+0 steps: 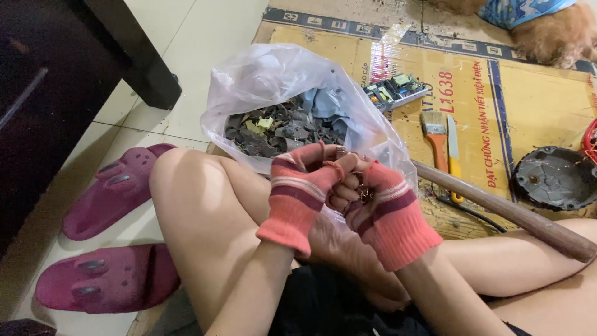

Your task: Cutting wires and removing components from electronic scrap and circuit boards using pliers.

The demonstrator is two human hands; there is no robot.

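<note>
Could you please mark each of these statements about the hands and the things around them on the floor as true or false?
1. Both hands, left hand and right hand, wear striped fingerless gloves. True.
2. The clear plastic bag is empty. False: it holds dark scraps and bits.
3. A paintbrush lies on the cardboard. True.
4. The two pink slippers lie on the cardboard. False: they lie on the tiled floor beside the knee.
5. The hands are held far apart. False: they meet, closed round a small metal piece.
6. A green circuit board lies behind the bag. True.
</note>
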